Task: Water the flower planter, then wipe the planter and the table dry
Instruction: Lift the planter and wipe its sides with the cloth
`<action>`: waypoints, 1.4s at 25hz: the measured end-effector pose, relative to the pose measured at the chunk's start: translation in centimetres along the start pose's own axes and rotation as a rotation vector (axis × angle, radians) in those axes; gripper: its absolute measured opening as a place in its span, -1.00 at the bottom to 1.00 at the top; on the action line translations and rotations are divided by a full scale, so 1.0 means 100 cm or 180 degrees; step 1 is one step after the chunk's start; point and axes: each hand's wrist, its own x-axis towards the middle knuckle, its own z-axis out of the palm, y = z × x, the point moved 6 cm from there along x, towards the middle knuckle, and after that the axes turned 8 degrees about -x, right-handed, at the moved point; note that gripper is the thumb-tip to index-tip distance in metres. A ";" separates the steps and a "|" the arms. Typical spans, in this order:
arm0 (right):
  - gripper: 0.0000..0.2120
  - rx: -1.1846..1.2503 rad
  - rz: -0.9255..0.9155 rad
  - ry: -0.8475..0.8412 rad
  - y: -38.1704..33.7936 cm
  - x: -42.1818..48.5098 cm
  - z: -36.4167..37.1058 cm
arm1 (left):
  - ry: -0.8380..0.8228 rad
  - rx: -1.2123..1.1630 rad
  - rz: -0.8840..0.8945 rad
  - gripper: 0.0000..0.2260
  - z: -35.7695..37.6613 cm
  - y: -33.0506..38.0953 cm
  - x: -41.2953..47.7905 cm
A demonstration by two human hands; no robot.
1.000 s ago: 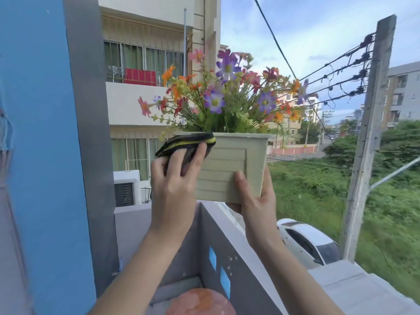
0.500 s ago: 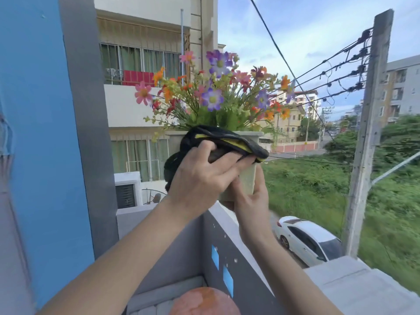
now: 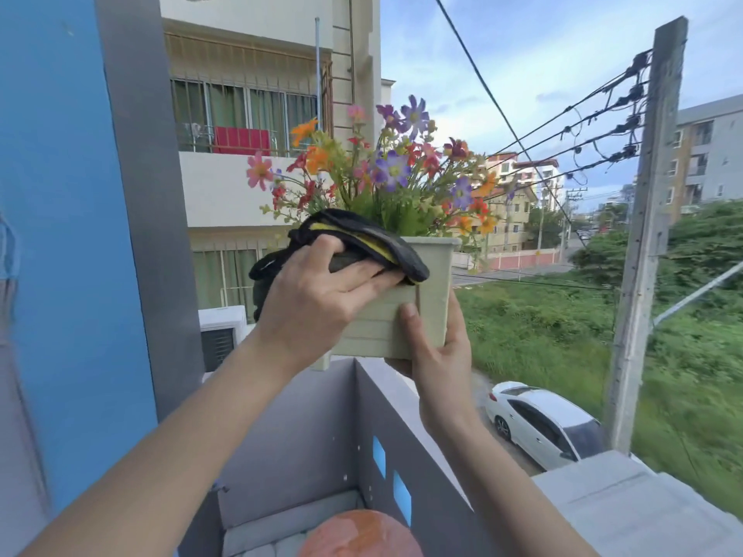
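Observation:
A pale green slatted planter (image 3: 432, 283) full of orange, pink and purple flowers (image 3: 386, 170) is held up above the grey balcony wall. My right hand (image 3: 436, 347) grips its lower right corner, thumb on the front face and fingers behind. My left hand (image 3: 317, 299) holds a black cloth with a yellow stripe (image 3: 362, 239) and presses it against the planter's upper front and rim. The cloth hides the planter's left side.
The grey balcony wall (image 3: 386, 400) with two small blue squares runs below the planter. A blue and grey pillar (image 3: 100, 195) stands close on the left. A round orange-brown object (image 3: 362, 534) lies at the bottom. Far below, a white car (image 3: 542, 424) is parked beside a concrete utility pole (image 3: 643, 235).
My left hand carried the cloth from the planter's left rim across the front toward the right. The planter turned slightly in my right hand, which kept its hold.

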 end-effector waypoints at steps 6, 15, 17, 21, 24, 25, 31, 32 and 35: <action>-0.50 -0.0309 -0.0140 -0.0031 0.000 -0.001 0.005 | 0.0106 0.0057 -0.0164 -0.70 0.000 0.024 0.010; -0.46 -0.0234 -0.0157 -0.0016 0.000 -0.002 0.007 | -0.0149 0.0157 -0.0234 -0.67 0.002 0.029 0.024; -0.50 -0.0118 -0.0141 -0.0009 -0.001 -0.002 0.004 | -0.0185 0.0345 -0.0469 -0.63 -0.002 0.012 0.014; -0.48 -0.0093 -0.0136 0.0056 -0.003 0.002 -0.003 | -0.0152 0.0446 -0.0951 -0.58 -0.005 0.028 -0.031; -0.51 0.0059 -0.0112 0.0085 -0.003 0.003 -0.006 | -0.0517 0.0328 -0.0915 -0.58 0.000 0.059 -0.055; -0.51 0.0074 -0.0126 0.0068 -0.004 0.002 -0.005 | -0.0496 0.0285 -0.1080 -0.56 -0.001 0.048 -0.052; -0.52 0.0041 -0.0134 0.0079 -0.006 0.004 0.001 | -0.0583 0.0186 -0.1486 -0.56 0.009 0.070 -0.061; -0.52 0.0024 -0.0155 0.0097 -0.007 0.004 -0.001 | -0.0702 0.0080 -0.1444 -0.56 0.009 0.084 -0.074; -0.51 0.0094 -0.0103 0.0093 -0.012 0.001 -0.002 | -0.0524 0.0002 -0.1875 -0.54 0.004 0.061 -0.075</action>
